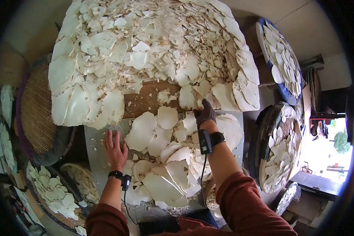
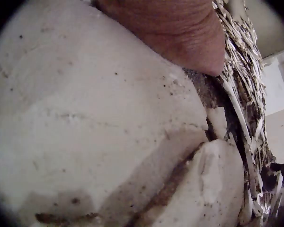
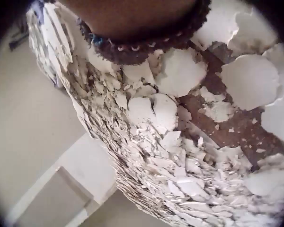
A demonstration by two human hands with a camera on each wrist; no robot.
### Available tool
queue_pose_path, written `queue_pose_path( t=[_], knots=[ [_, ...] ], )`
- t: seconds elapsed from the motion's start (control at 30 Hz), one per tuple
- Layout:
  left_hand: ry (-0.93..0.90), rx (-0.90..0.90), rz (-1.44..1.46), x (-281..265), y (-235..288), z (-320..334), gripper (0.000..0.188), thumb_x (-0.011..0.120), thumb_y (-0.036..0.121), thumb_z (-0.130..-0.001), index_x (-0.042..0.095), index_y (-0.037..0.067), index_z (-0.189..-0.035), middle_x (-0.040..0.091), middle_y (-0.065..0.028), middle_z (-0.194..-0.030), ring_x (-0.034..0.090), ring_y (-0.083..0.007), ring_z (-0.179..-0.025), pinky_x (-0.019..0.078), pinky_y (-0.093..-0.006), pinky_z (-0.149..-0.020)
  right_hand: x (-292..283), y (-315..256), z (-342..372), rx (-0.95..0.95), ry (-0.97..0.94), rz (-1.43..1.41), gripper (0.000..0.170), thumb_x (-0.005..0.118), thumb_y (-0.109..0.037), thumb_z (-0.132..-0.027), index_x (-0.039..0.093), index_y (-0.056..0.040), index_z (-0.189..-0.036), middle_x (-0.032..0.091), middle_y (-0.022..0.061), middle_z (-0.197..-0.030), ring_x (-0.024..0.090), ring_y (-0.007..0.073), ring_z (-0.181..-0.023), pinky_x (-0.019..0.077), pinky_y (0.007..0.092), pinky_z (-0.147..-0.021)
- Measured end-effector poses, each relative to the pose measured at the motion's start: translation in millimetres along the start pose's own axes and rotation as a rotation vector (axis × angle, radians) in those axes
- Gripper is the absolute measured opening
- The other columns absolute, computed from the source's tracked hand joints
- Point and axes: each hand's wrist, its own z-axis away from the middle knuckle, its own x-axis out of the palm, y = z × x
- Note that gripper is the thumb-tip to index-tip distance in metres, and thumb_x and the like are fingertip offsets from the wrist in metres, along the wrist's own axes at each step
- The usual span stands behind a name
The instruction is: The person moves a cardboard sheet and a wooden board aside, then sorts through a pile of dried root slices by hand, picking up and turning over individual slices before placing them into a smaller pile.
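In the head view, my bare left hand [image 1: 115,152] lies with fingers extended over the grey board [image 1: 93,151], beside a large off-white flat piece [image 1: 141,131]. Only part of that hand's skin [image 2: 180,38] shows in the left wrist view, above a broad pale piece [image 2: 85,104]. My right hand [image 1: 205,115], in a dark knitted glove, is at the front edge of a big stack of thin, brittle-looking pale flakes [image 1: 157,51]. Its fingers are partly hidden, and I cannot tell whether they grip a piece. The glove's cuff [image 3: 132,52] hides them in the right wrist view.
Brown board [image 1: 145,100] shows between the stack and the looser pieces in front. More broken sheets [image 1: 165,181] lie heaped near my body. Round woven trays stand on both sides, one [image 1: 37,114] at left and a blue-rimmed one [image 1: 287,92] at right. Cables hang from both wrists.
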Motion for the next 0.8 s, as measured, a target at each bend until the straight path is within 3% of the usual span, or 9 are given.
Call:
queue_pose_path(
  t=[0.2, 0.27, 0.37, 0.43, 0.5, 0.57, 0.67, 0.77, 0.8],
  knots=[
    [0.008, -0.007, 0.041, 3, 0, 3, 0.063, 0.056, 0.026, -0.083, 0.037, 0.014, -0.142, 0.023, -0.016, -0.152, 0.02, -0.0359, -0.141, 0.0175, -0.0546, -0.113, -13, -12, -8, 0.178, 0.05, -0.264, 0.019, 0.063, -0.021, -0.085, 0.053, -0.0071, -0.094, 0.046, 0.0017, -0.064, 0.047, 0.0167, -0.057, 0.0479, 0.033, -0.056],
    [-0.009, -0.019, 0.056, 1, 3, 3, 0.064, 0.055, 0.025, -0.083, 0.036, 0.014, -0.143, 0.023, -0.0156, -0.152, 0.02, -0.0359, -0.141, 0.0166, -0.0555, -0.112, -53, 9, -86, -0.017, -0.325, 0.109, 0.015, 0.061, -0.021, -0.086, 0.055, -0.0076, -0.09, 0.046, 0.0021, -0.062, 0.047, 0.0171, -0.057, 0.0478, 0.0321, -0.057],
    [0.004, -0.005, 0.057, 1, 4, 1, 0.064, 0.055, 0.024, -0.083, 0.036, 0.014, -0.143, 0.023, -0.0156, -0.152, 0.021, -0.0358, -0.14, 0.0168, -0.0547, -0.113, -46, 2, -46, -0.248, -0.303, 0.414, 0.021, 0.059, -0.028, -0.09, 0.058, -0.0069, -0.094, 0.054, 0.0044, -0.07, 0.053, 0.019, -0.066, 0.0488, 0.0316, -0.065],
    [0.004, 0.0, 0.037, 3, 3, 1, 0.064, 0.056, 0.024, -0.083, 0.036, 0.014, -0.143, 0.024, -0.0155, -0.151, 0.021, -0.0355, -0.14, 0.017, -0.0539, -0.113, -29, -9, -18, 0.135, -0.145, 0.043, 0.027, 0.059, -0.031, -0.091, 0.059, -0.0061, -0.101, 0.06, 0.0065, -0.078, 0.056, 0.0199, -0.073, 0.0489, 0.0314, -0.07],
    [0.0, -0.001, 0.023, 4, 2, 0, 0.064, 0.056, 0.023, -0.082, 0.036, 0.014, -0.143, 0.024, -0.0153, -0.151, 0.021, -0.0351, -0.14, 0.0172, -0.0532, -0.113, -37, 7, -39, -0.39, -0.33, 0.536, 0.027, 0.059, -0.025, -0.091, 0.056, -0.0079, -0.112, 0.064, 0.0088, -0.094, 0.06, 0.0239, -0.084, 0.0493, 0.0356, -0.078],
    [-0.013, -0.015, 0.017, 2, 3, 1, 0.064, 0.056, 0.023, -0.082, 0.036, 0.014, -0.143, 0.024, -0.0152, -0.151, 0.022, -0.0348, -0.14, 0.0175, -0.0525, -0.113, -37, 14, -43, -0.367, -0.463, 0.356, 0.032, 0.059, -0.026, -0.091, 0.056, -0.0097, -0.119, 0.066, 0.0109, -0.105, 0.061, 0.0258, -0.093, 0.0492, 0.0379, -0.084],
    [-0.018, -0.013, 0.031, -2, 5, 1, 0.064, 0.056, 0.023, -0.082, 0.036, 0.014, -0.143, 0.024, -0.0151, -0.152, 0.022, -0.0345, -0.14, 0.0175, -0.0524, -0.113, 9, -10, 27, 0.196, -0.552, -0.488, 0.043, 0.058, -0.031, -0.091, 0.053, -0.0107, -0.129, 0.061, 0.012, -0.123, 0.056, 0.0263, -0.114, 0.0458, 0.038, -0.093],
    [-0.013, -0.008, 0.004, 2, 2, 0, 0.064, 0.056, 0.023, -0.083, 0.036, 0.014, -0.142, 0.023, -0.0152, -0.152, 0.022, -0.0345, -0.14, 0.0174, -0.0523, -0.114, -1, -1, 18, -0.872, -0.182, 1.324, 0.048, 0.059, -0.033, -0.091, 0.051, -0.0069, -0.13, 0.058, 0.0108, -0.128, 0.054, 0.0262, -0.118, 0.0436, 0.0349, -0.096],
    [-0.01, -0.003, 0.006, 3, 1, 0, 0.064, 0.057, 0.024, -0.082, 0.036, 0.014, -0.143, 0.023, -0.0152, -0.152, 0.022, -0.0346, -0.14, 0.0172, -0.0524, -0.114, -2, 1, 20, -0.933, -0.047, 1.395, 0.05, 0.058, -0.032, -0.092, 0.049, -0.0045, -0.132, 0.057, 0.0096, -0.128, 0.052, 0.0244, -0.117, 0.0407, 0.032, -0.098]
  ],
)
